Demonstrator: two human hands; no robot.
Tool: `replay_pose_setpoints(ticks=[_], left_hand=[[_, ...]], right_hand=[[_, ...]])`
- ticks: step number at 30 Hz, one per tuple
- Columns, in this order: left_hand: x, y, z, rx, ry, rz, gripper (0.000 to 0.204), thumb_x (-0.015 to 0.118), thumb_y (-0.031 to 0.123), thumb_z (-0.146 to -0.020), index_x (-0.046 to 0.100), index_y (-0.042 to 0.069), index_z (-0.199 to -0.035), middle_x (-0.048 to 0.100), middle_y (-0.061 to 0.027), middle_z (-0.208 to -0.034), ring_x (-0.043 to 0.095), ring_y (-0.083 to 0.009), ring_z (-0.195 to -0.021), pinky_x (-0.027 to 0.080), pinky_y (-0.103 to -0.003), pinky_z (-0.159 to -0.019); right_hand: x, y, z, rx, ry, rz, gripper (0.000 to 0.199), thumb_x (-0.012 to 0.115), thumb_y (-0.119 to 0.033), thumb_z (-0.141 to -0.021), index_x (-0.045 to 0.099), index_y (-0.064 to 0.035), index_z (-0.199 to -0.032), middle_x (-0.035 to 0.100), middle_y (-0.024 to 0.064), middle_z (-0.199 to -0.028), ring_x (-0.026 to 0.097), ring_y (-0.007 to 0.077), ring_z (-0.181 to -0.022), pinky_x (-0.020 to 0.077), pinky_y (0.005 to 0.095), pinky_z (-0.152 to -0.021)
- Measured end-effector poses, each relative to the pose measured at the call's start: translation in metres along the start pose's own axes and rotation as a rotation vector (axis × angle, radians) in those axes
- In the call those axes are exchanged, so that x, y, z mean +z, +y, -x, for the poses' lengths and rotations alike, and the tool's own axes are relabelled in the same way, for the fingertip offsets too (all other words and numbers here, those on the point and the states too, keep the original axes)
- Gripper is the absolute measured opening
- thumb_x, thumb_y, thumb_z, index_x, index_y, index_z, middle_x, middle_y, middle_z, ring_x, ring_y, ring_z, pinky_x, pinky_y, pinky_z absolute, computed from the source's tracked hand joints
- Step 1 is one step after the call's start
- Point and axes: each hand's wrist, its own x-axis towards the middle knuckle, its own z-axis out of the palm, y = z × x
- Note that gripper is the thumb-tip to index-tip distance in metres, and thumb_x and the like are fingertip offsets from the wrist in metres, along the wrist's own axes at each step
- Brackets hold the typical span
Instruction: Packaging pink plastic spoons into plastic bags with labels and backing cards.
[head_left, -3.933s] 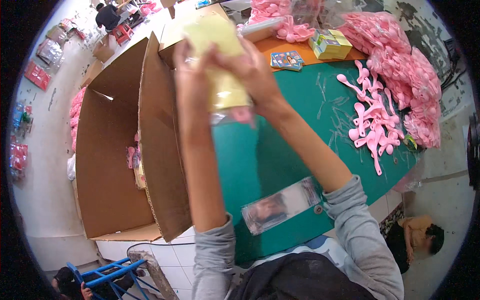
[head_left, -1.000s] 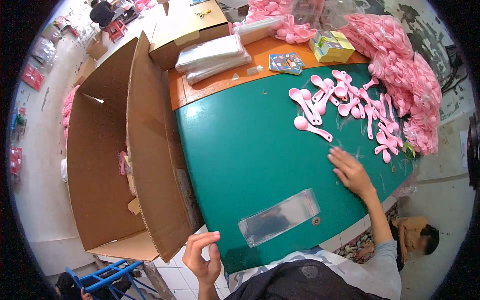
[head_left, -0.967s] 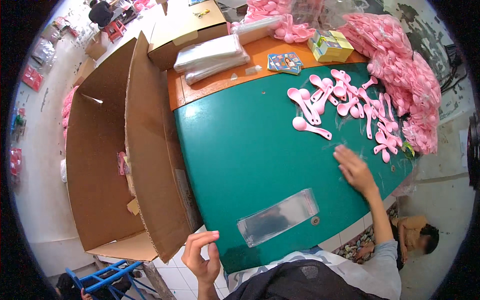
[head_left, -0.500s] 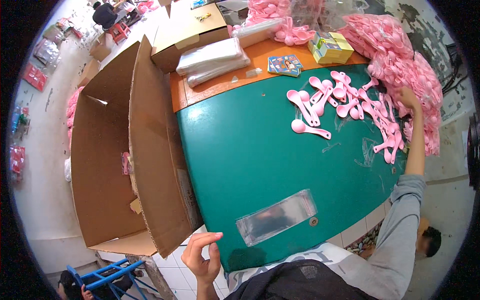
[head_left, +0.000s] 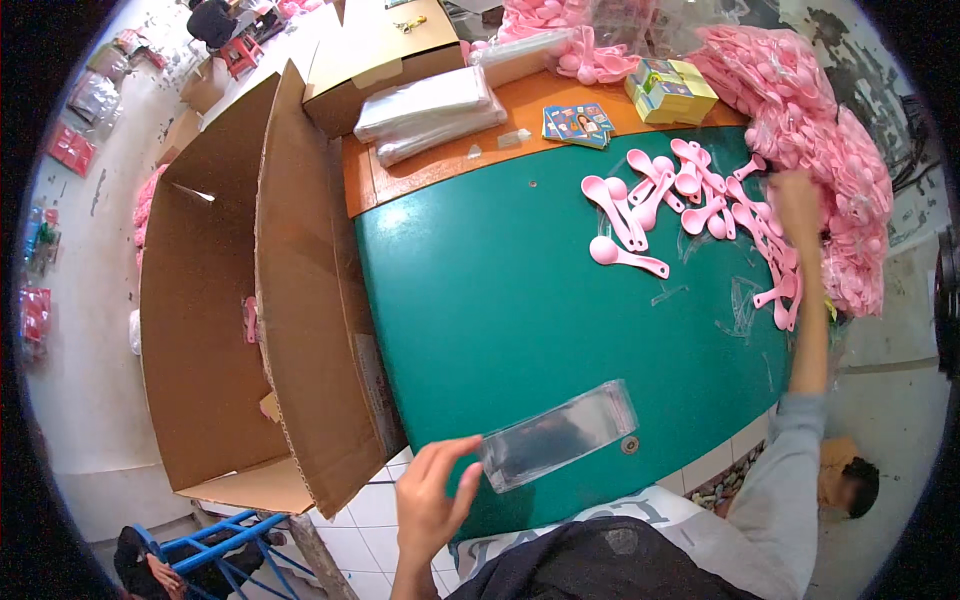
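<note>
At the front edge of the green table, my left hand [head_left: 435, 492] has its thumb and fingers apart. Its fingertips reach the near-left corner of a clear flat plastic bag [head_left: 560, 437], and whether they touch it is hard to tell. My right arm stretches to the far right, where my right hand [head_left: 798, 205] is smeared by motion over the edge of a pile of loose pink spoons [head_left: 640, 215]. Right beside that hand lies a big heap of bagged pink spoons [head_left: 845, 190]; the right fingers cannot be made out.
A tall open cardboard box [head_left: 315, 300] stands along the table's left side. At the back are a stack of clear bags [head_left: 430, 115], printed cards [head_left: 578, 126], a yellow card stack [head_left: 670, 92] and a closed carton [head_left: 380, 55]. Plastic scraps [head_left: 740, 305] lie near the spoons.
My left hand has moved right and up to the clear bag's corner. My right hand has shifted left, from the bagged heap toward the loose spoons.
</note>
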Motion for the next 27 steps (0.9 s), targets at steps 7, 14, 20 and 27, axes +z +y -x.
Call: replay_pose_setpoints(ticks=[7, 14, 20, 27], left_hand=[[0.073, 0.004, -0.044, 0.319, -0.274, -0.189, 0.033, 0.066, 0.018, -0.076, 0.056, 0.006, -0.104, 0.054, -0.0108, -0.089, 0.056, -0.0272, -0.081, 0.048, -0.035, -0.068], [0.1, -0.009, -0.058, 0.393, -0.367, -0.156, 0.03, 0.065, 0.016, -0.072, 0.054, 0.008, -0.098, 0.051, -0.0098, -0.085, 0.053, -0.028, -0.079, 0.044, -0.039, -0.069], [0.095, -0.01, -0.058, 0.374, -0.337, -0.058, 0.015, 0.06, 0.009, -0.076, 0.054, 0.005, -0.089, 0.056, -0.0071, -0.08, 0.054, -0.0251, -0.079, 0.041, -0.037, -0.068], [0.086, -0.018, -0.068, 0.285, -0.35, 0.147, 0.011, 0.058, 0.005, -0.076, 0.053, 0.004, -0.087, 0.057, -0.0092, -0.08, 0.056, -0.0269, -0.073, 0.045, -0.038, -0.064]], right_hand=[[-0.016, -0.138, 0.084, -0.428, -0.028, -0.698, 0.024, 0.07, -0.014, -0.066, 0.06, -0.0069, -0.087, 0.058, 0.007, -0.09, 0.05, 0.0265, -0.094, 0.0378, 0.0366, -0.084], [-0.016, -0.144, 0.085, -0.433, 0.048, -0.508, 0.015, 0.061, -0.016, -0.075, 0.059, -0.0072, -0.087, 0.057, 0.0068, -0.088, 0.051, 0.0252, -0.091, 0.0377, 0.0395, -0.078], [-0.061, -0.144, 0.103, -0.309, 0.155, -0.874, 0.012, 0.058, -0.014, -0.081, 0.059, -0.0034, -0.087, 0.057, 0.0104, -0.085, 0.055, 0.0236, -0.081, 0.0419, 0.0338, -0.071], [-0.096, -0.133, 0.158, -0.193, -0.101, -1.286, 0.015, 0.063, -0.012, -0.079, 0.06, -0.0008, -0.087, 0.06, 0.0114, -0.074, 0.057, 0.0174, -0.068, 0.0449, 0.0274, -0.066]])
